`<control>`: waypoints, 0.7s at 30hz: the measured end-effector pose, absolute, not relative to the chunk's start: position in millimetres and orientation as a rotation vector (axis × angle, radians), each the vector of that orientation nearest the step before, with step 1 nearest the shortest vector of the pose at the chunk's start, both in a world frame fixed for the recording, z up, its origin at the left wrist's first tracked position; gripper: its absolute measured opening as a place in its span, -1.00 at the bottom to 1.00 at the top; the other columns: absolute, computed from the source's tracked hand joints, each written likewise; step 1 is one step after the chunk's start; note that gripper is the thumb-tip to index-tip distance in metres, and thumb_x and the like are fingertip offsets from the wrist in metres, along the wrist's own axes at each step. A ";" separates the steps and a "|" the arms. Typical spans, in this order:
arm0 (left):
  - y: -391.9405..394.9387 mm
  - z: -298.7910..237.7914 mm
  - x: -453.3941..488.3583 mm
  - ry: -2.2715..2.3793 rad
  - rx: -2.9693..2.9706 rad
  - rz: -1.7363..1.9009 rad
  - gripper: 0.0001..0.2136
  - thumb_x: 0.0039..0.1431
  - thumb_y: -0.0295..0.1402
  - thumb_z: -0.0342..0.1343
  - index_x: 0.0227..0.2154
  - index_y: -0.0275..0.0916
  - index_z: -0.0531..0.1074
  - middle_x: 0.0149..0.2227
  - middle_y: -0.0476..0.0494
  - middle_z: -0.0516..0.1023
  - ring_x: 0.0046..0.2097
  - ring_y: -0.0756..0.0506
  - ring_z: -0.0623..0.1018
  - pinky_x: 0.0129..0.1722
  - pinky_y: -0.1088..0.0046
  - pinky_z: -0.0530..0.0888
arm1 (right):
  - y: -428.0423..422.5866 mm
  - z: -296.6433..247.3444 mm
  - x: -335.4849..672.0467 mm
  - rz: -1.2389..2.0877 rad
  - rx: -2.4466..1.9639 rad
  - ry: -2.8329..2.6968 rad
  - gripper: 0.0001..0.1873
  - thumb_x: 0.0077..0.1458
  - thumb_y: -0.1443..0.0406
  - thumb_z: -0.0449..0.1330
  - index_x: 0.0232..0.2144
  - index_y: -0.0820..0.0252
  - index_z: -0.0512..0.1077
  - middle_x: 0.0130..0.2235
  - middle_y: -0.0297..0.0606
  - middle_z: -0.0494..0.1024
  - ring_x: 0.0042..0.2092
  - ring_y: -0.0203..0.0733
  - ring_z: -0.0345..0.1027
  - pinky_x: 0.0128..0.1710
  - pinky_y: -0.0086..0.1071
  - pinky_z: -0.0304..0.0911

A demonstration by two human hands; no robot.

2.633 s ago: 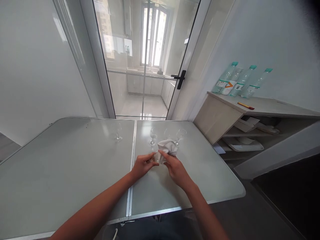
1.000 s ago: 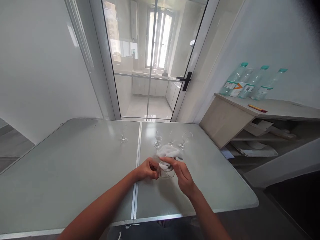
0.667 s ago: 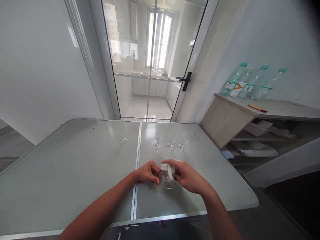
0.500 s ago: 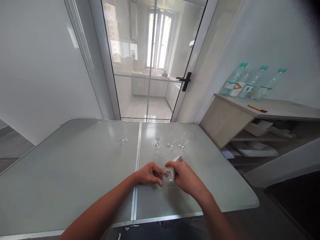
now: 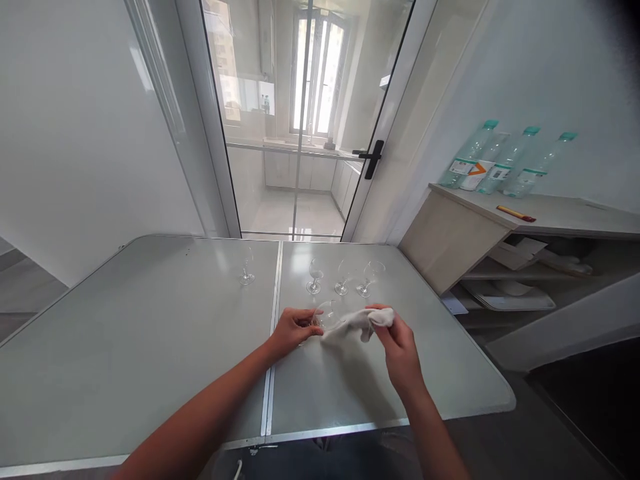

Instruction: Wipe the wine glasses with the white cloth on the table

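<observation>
Over the grey folding table, my left hand is closed around a small clear stemmed glass, which it holds tilted just above the tabletop. My right hand pinches one end of a white cloth. The cloth stretches from my right fingers leftward to the glass bowl. Beyond my hands, three more stemmed glasses stand upright in a row. Another glass stands alone on the left half of the table.
A glass sliding door with a black handle is behind the table. To the right stands a wooden shelf unit with three plastic bottles and a red pen on top, papers below. The table's right edge is rounded.
My right hand has drawn the cloth out of the glass and moved right, stretching it. Earlier both hands were bunched together with the cloth wrapped on the glass.
</observation>
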State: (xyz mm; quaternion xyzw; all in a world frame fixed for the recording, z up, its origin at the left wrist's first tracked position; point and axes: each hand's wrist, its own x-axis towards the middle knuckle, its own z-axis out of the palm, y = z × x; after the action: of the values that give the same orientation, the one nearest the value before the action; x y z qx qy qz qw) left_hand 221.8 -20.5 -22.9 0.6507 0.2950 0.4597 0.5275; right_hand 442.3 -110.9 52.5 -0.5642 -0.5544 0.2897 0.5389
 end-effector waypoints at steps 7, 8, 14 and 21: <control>-26.7 -17.2 220.8 0.650 1.687 1.028 -0.59 0.05 -0.18 0.37 -0.10 -0.37 0.65 -0.59 0.05 0.32 -0.51 0.06 0.22 -0.51 0.54 0.22 | -116.5 41.7 399.7 0.448 -1.439 -1.742 -0.52 0.29 0.25 0.04 0.23 0.16 0.26 0.01 -0.04 0.54 0.02 0.07 0.43 -0.01 -0.17 0.32; -27.3 -15.5 219.9 0.632 1.728 1.002 -0.62 0.05 -0.19 0.37 -0.14 -0.36 0.66 -0.59 0.04 0.33 -0.50 0.06 0.23 -0.50 0.54 0.22 | -113.7 42.0 398.3 0.467 -1.459 -1.741 -0.54 0.27 0.27 0.04 0.19 0.16 0.29 -0.05 -0.06 0.56 -0.05 0.04 0.45 -0.07 -0.19 0.34; -29.3 -12.1 222.6 0.595 1.585 0.858 -0.65 0.04 -0.21 0.38 -0.18 -0.36 0.65 -0.61 0.07 0.33 -0.58 0.09 0.23 -0.55 0.55 0.20 | -100.1 59.4 420.5 0.744 -1.370 -1.666 -0.57 0.14 0.31 0.21 0.07 0.08 0.32 -0.28 -0.30 0.54 -0.31 -0.15 0.41 -0.28 -0.35 0.29; -21.8 -18.5 224.3 0.501 1.335 0.857 -0.51 0.18 -0.05 0.27 0.01 -0.35 0.54 -0.43 -0.11 0.52 -0.55 0.04 0.41 -0.49 0.50 0.31 | -102.3 32.6 433.0 0.859 -0.955 -1.016 -0.71 0.17 0.13 0.25 -0.32 0.04 0.18 -0.42 -0.43 0.26 -0.41 -0.24 0.16 -0.36 -0.38 0.17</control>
State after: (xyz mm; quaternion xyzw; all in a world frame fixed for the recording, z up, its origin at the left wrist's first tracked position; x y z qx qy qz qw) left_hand 224.3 -21.8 -18.5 0.5933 0.2228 0.3805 0.6734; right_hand 433.0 -102.3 32.6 -0.4258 -0.4532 0.3829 0.6831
